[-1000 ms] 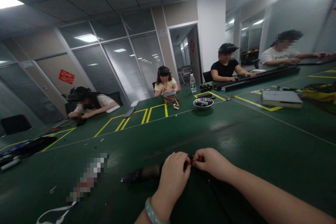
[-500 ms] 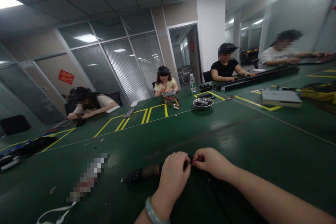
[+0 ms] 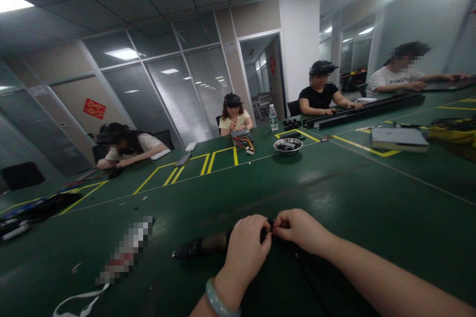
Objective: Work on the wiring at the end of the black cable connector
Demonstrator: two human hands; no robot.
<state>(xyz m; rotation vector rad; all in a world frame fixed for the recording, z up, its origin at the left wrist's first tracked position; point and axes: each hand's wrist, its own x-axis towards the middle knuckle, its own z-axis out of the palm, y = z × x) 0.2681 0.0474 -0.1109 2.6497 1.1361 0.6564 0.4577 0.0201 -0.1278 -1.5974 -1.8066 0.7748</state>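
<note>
A dark cylindrical tool (image 3: pixel 201 246) lies on the green table (image 3: pixel 334 193) close to me, pointing left. My left hand (image 3: pixel 247 247) is closed around its right end, a pale bracelet on the wrist. My right hand (image 3: pixel 299 230) meets it from the right, fingertips pinched on a small dark part at the tool's end (image 3: pixel 268 229). What the small part is cannot be made out. A dark mat or sheet (image 3: pixel 297 282) lies under my forearms.
A metal bowl (image 3: pixel 287 145) of dark parts sits mid-table. A grey box (image 3: pixel 397 139) lies at right, long black rails (image 3: pixel 364 109) behind it. A blurred object with a white cord (image 3: pixel 124 252) lies left. Several other people sit around the table's far side.
Almost nothing differs; my left hand has shifted very slightly downward on the tool. My right hand's pinch stays in place.
</note>
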